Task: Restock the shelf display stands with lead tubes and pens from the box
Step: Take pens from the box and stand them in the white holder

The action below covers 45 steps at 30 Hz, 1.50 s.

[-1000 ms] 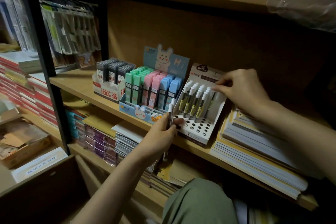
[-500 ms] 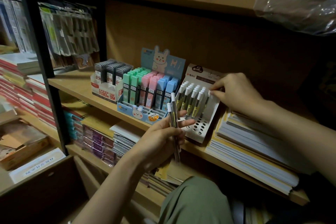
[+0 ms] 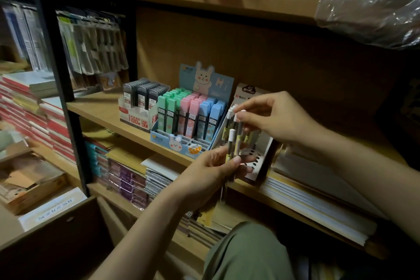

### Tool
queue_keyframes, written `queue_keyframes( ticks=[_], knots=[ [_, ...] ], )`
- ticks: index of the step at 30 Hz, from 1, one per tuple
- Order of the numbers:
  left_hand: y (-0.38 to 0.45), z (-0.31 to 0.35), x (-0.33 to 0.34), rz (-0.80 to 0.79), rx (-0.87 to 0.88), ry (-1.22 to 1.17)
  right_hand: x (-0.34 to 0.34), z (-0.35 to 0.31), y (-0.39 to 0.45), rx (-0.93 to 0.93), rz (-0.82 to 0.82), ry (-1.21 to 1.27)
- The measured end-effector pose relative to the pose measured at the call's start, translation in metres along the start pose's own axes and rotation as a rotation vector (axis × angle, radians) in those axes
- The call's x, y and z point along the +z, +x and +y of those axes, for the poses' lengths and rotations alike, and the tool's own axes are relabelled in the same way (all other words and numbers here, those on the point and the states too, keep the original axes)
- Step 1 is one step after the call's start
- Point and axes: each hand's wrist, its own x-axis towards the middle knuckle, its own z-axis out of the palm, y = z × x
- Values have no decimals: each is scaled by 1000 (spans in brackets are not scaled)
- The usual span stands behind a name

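My left hand [image 3: 211, 170] holds a small bunch of slim white-capped lead tubes [image 3: 231, 145] upright in front of the shelf edge. My right hand [image 3: 275, 118] pinches the white cap of one tube [image 3: 238, 129] of that bunch, just above my left hand. Behind both hands stands the white display stand with round holes [image 3: 261, 161], with several tubes in its back rows, partly hidden by my fingers. To its left, on the middle shelf [image 3: 102, 109], are the pastel lead-case display with a rabbit card [image 3: 193, 118] and a box of dark lead cases [image 3: 141, 102].
Stacks of notebooks [image 3: 318, 202] lie to the right of the stand and on the shelf below. A black metal upright [image 3: 61, 88] borders the shelf on the left. A cardboard box flap [image 3: 52, 234] sits at the lower left. My knee [image 3: 245, 254] is at the bottom.
My right hand left the stand's back row and came forward to the tubes in my left hand, taking one by its cap. My left hand rose slightly toward the stand.
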Motion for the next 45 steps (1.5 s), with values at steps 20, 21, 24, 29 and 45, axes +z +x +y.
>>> queue_keyframes(
  ticks=[20, 21, 24, 29, 45],
  knots=[
    [-5, -18, -15, 222, -23, 250, -32, 34, 7, -37, 214, -436],
    [-5, -17, -14, 225, -6, 244, -32, 35, 7, -35, 216, -452],
    [-4, -18, -11, 261, 13, 217, -33, 37, 11, -29, 255, -535],
    [0, -21, -9, 305, 40, 253, -31, 40, 19, -38, 281, -600],
    [15, -34, -2, 275, 146, 185, -24, 33, 8, -118, 285, -595]
  ],
)
